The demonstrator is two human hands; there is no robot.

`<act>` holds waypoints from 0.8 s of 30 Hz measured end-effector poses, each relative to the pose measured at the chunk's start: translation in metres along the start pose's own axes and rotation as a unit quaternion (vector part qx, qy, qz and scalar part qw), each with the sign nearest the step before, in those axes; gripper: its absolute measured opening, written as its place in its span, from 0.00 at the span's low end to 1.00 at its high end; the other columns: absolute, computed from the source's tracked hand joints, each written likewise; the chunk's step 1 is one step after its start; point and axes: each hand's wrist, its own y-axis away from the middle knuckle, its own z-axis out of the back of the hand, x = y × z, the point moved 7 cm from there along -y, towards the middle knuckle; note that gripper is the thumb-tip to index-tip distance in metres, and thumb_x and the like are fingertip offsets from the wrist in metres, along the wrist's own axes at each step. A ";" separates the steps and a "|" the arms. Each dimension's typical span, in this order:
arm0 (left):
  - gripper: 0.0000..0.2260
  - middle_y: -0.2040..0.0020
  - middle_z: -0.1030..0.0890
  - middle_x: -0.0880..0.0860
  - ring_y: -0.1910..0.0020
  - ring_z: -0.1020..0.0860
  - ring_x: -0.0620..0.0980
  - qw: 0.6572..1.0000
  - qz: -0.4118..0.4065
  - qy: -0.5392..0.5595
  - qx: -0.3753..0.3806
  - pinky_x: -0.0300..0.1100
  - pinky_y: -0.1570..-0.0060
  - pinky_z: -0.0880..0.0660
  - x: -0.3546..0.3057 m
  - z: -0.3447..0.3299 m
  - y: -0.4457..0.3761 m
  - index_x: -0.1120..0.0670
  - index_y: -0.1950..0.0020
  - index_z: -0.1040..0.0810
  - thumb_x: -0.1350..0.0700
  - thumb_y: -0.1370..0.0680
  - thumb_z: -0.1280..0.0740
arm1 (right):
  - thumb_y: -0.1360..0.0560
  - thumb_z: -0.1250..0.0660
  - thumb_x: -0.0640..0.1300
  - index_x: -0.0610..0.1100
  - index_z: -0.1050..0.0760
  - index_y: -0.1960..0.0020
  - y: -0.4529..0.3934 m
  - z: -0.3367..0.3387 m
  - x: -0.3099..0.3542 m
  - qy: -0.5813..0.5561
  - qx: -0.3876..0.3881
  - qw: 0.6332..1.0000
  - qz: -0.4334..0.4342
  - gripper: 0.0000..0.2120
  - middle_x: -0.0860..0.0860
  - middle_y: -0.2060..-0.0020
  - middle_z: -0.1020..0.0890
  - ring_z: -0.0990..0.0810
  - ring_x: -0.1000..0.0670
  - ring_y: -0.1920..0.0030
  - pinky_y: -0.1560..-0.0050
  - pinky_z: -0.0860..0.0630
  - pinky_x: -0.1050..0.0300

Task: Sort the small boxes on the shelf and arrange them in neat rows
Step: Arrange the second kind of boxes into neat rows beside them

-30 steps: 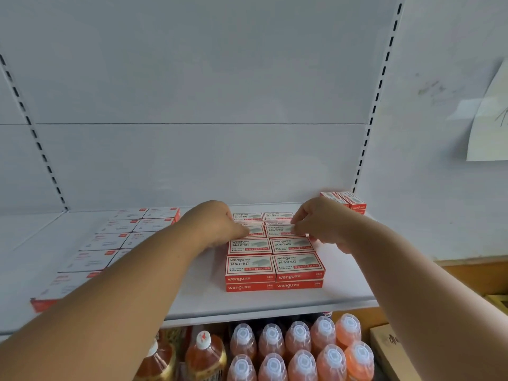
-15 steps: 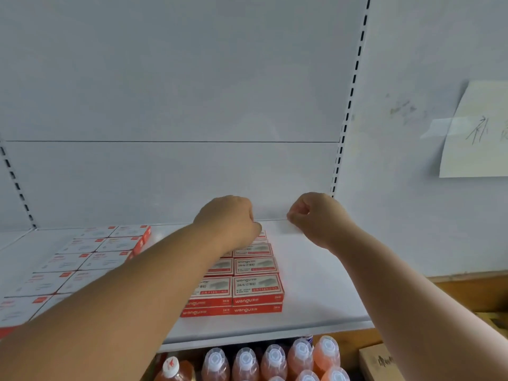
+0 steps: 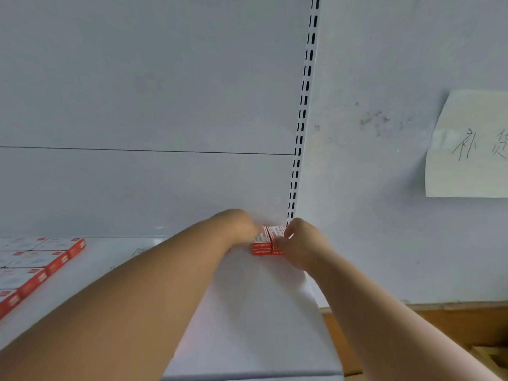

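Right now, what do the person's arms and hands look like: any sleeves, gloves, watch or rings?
Both forearms are bare for their whole visible length, with no sleeve edge in the frame. The left hand and right hand wear no gloves, and no watch, bracelet or band shows at either wrist. The picture is a little blurred, and no ring shows on the fingers in view.

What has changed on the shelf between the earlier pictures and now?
Both hands left the middle block of boxes and reached to the shelf's back right corner; the left hand and right hand now hold the stacked red boxes there. The rows at left look unchanged.
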 end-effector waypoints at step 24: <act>0.09 0.53 0.17 0.55 0.63 0.20 0.50 0.929 -0.024 0.340 -0.144 0.48 0.55 0.21 0.089 0.056 0.033 0.47 0.48 0.21 0.62 0.21 0.32 | 0.22 0.37 0.34 0.41 0.22 0.44 0.014 0.002 0.060 -0.431 0.154 0.887 0.067 0.09 0.43 0.53 0.15 0.15 0.45 0.57 0.60 0.22 0.55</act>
